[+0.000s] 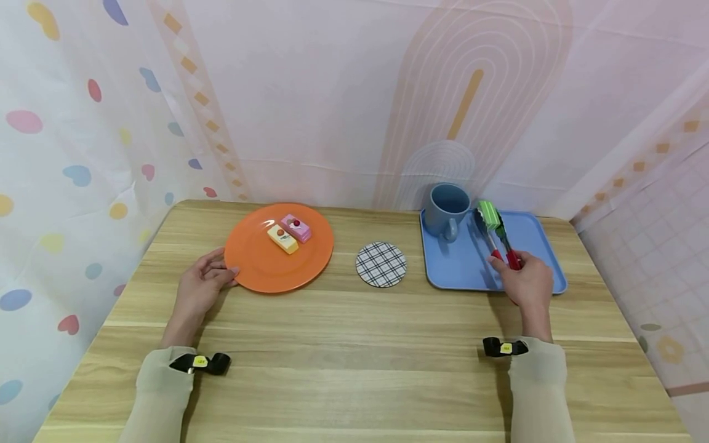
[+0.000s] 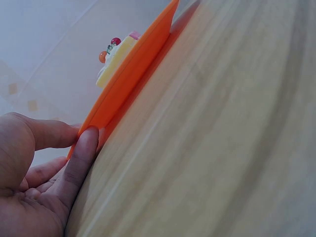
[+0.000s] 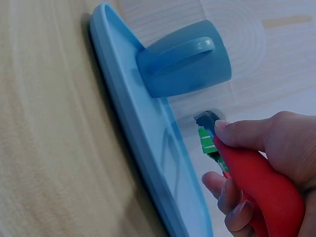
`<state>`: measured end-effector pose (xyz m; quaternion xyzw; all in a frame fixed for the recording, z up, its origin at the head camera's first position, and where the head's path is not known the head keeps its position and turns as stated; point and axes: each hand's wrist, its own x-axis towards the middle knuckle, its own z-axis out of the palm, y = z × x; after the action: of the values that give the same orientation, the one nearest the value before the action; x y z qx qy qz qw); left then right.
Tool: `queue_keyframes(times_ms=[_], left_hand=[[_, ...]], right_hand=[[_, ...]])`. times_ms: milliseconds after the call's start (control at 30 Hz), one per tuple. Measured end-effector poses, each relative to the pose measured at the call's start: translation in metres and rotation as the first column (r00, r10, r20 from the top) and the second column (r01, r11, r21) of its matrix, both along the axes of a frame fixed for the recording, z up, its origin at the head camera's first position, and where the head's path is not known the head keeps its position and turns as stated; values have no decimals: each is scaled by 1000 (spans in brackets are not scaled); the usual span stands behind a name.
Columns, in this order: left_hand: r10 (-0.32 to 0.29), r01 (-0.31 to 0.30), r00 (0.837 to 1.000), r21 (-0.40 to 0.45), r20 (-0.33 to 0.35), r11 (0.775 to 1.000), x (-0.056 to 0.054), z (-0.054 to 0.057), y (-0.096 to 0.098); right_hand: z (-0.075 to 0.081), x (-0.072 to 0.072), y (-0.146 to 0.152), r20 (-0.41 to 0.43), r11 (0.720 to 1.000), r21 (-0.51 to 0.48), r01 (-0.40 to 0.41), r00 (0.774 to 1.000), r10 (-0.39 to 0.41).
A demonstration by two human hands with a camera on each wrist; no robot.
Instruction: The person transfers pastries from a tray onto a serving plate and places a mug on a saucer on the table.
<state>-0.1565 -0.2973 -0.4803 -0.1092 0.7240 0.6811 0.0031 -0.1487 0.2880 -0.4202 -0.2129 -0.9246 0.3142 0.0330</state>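
Note:
My left hand (image 1: 204,282) pinches the near-left rim of an orange plate (image 1: 260,271) between thumb and fingers. On the plate sit a yellow toy cake slice (image 1: 283,239) and a pink one (image 1: 296,228), side by side, fruit on top. My right hand (image 1: 526,280) grips red-handled tongs (image 3: 256,182) over a blue tray (image 1: 460,271). Between the dark tong tips is a green striped toy cake slice (image 1: 489,215), held above the tray, whose surface shows a shadow below. A blue-grey mug (image 1: 447,209) stands upright at the tray's back left corner, left of the tongs.
A round checked coaster (image 1: 381,264) lies on the wooden table (image 1: 354,369) between plate and tray. Behind the table's back edge hangs a patterned cloth (image 1: 310,92), with more cloth at both sides.

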Motion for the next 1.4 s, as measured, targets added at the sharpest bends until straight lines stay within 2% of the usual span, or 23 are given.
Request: queue_keyframes(times_ms=[733, 1400], left_hand=[[-5, 5, 1000, 0, 12, 1000, -1, 0, -1], [-8, 8, 1000, -14, 15, 1000, 0, 0, -1]], right_hand=[[19, 6, -3, -114, 1000, -3, -2, 993, 2], [29, 11, -12, -174, 1000, -24, 8, 985, -13]])
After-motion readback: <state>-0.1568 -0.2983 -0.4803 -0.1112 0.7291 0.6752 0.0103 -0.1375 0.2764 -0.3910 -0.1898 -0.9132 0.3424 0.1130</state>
